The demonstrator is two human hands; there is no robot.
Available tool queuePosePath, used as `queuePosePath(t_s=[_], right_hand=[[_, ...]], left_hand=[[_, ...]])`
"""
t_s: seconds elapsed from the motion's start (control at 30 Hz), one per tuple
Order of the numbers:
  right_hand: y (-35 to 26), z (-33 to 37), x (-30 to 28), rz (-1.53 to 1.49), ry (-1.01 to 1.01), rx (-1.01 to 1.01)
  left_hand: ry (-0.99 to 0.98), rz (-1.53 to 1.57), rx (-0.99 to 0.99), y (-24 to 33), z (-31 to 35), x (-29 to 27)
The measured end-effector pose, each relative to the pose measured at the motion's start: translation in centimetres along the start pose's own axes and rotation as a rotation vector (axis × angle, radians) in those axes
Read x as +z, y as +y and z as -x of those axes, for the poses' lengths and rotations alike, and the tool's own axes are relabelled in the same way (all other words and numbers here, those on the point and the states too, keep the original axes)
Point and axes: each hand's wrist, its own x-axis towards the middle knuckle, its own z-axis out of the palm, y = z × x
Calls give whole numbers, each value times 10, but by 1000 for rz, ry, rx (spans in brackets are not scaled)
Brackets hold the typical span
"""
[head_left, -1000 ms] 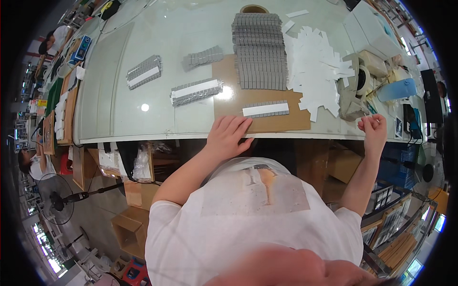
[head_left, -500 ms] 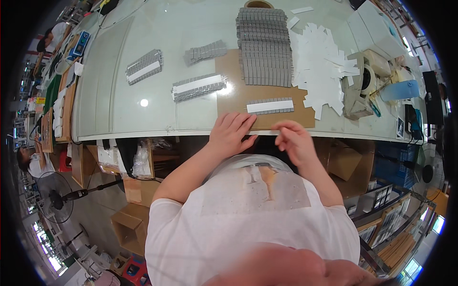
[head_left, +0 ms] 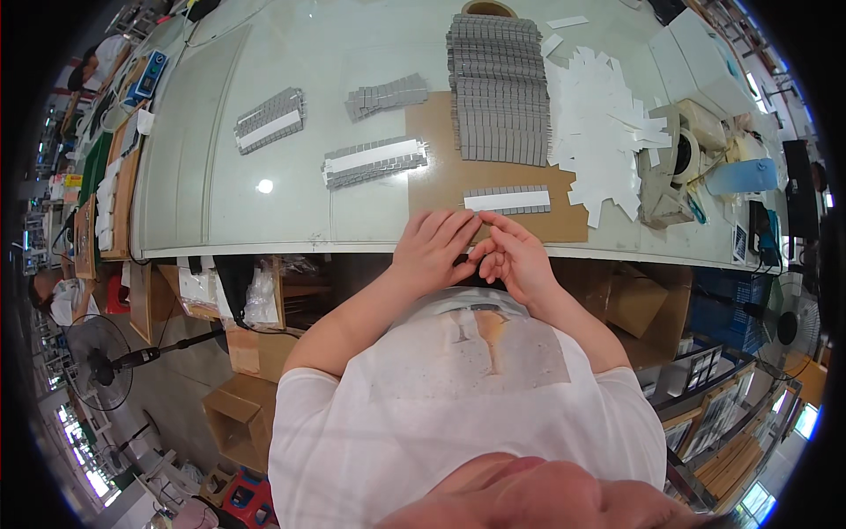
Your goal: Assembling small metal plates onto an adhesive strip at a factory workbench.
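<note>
Fingers bent, left hand beside right hand, mid-frame; cannot tell if holding anything.
White-topped grey strip just above.

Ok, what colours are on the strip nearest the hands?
The strip is grey along both long edges, white along the middle; best seen in the head view.

Shirt: white, short-sleeved. Front print: pale grey panel, small dark specks, orange-brown tapering shape, dark patch at upper edge. Sleeves: plain white, loose.
</note>
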Motion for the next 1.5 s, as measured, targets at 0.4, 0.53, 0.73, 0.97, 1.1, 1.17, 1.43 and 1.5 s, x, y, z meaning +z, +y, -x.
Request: queuePosePath(t_s=[0.4, 0.53, 0.73, 0.97, 1.1, 1.17, 1.43, 1.5], right_hand=[[-14, -1, 7, 1777, 252, -1235], [-17, 6, -29, 1896, 426, -1134], [-17, 14, -47, 1873, 371, -1107], [-34, -4, -17, 1840, 171, -1098], [-87, -40, -63, 1743, 555, -1222], [-100, -49, -70, 1792, 570, -1296], [-103, -55, -68, 1968, 559, -1257], [-102, -48, -67, 2012, 561, -1258]], left_hand=[[13, 13, -2, 2, -1, 0], [37, 73, -26, 5, -7, -7], [-344, 759, -481, 17, 44, -24], [-176, 1381, -1529, 18, 54, -37], [-157, 1088, -1332, -23, 17, -75], [-118, 1015, -1275, -57, -7, -90], [-613, -206, -1096, -144, -45, -117], [-557, -205, -1089, -126, -45, -111]])
